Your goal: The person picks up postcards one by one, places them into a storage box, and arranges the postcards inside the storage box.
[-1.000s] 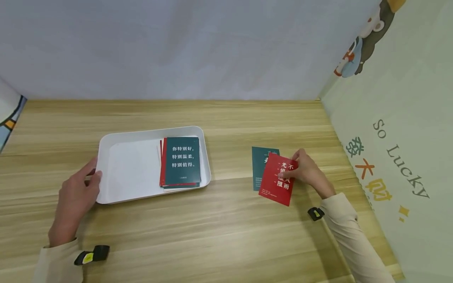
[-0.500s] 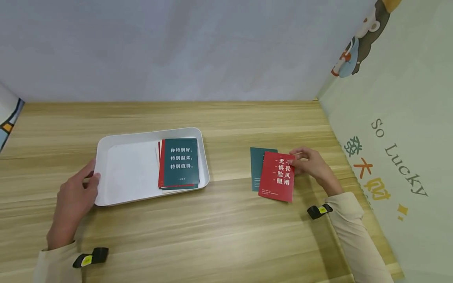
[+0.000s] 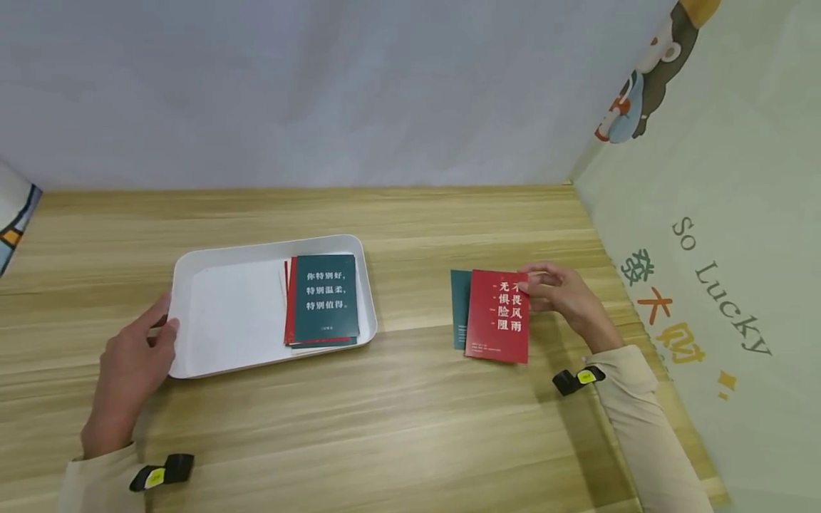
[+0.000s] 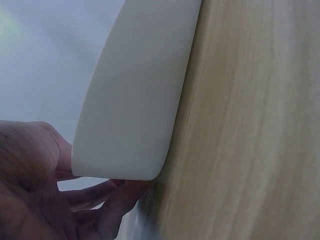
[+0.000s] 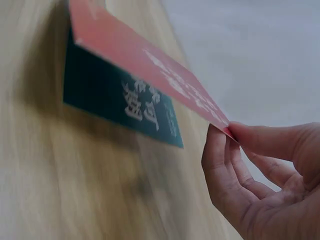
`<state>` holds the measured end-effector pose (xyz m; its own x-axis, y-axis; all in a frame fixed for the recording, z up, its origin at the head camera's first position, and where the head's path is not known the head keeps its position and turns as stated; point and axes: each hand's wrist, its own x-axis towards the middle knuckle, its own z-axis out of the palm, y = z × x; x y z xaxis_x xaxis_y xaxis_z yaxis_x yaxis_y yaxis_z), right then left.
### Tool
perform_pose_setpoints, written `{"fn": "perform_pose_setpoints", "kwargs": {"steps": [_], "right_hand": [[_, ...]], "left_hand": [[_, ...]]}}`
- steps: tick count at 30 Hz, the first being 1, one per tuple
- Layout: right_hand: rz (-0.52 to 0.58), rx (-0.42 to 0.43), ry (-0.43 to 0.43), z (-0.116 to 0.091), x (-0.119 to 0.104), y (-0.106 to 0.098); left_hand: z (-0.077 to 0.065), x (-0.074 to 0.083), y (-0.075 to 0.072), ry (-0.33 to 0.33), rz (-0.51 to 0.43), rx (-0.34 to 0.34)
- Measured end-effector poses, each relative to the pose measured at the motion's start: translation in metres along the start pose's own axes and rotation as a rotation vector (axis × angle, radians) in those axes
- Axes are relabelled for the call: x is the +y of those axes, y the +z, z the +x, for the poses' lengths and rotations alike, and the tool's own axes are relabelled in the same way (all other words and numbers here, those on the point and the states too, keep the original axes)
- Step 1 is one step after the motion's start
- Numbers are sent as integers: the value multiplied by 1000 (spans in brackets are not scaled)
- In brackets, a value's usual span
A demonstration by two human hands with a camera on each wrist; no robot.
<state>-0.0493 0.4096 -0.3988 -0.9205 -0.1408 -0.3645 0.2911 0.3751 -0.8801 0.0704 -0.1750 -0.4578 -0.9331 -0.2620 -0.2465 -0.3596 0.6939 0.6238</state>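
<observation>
My right hand [image 3: 564, 299] pinches a red card [image 3: 494, 335] with white lettering by its upper right corner, thumb on top and fingers below. In the right wrist view, the red card [image 5: 135, 55] slants up toward the fingertips, and a teal card [image 5: 110, 92] shows beneath it. From the head view, only a left strip of that teal card [image 3: 459, 313] is uncovered. My left hand [image 3: 135, 363] grips the left end of a white tray [image 3: 224, 313], its thumb at the rim. The left wrist view has its fingers [image 4: 107, 200] against the tray's end wall.
Inside the tray's right part lies a loose stack of cards, a teal card [image 3: 325, 299] on top and red and white edges sticking out. A wood-grain table [image 3: 385, 427] carries everything. A pale wall [image 3: 288, 92] stands behind, and a printed wall [image 3: 712, 178] rises on the right.
The red card has turned from slanted to nearly straight and shifted slightly left over the teal card, with my right hand's grip moved to its upper corner. My left hand keeps its grip on the tray.
</observation>
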Motion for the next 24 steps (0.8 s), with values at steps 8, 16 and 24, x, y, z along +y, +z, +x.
{"fn": "perform_pose_setpoints", "kwargs": {"steps": [8,16,24], "right_hand": [[121,15,-11,-3,-8,10],[151,13,-58,10,-33,36],[171,-2,-60,24,-49,65]], "left_hand": [[-4,-1,6,1,-21,-8],[1,-1,5,18,-13,9],[2,1,-1,-11,-1,3]]}}
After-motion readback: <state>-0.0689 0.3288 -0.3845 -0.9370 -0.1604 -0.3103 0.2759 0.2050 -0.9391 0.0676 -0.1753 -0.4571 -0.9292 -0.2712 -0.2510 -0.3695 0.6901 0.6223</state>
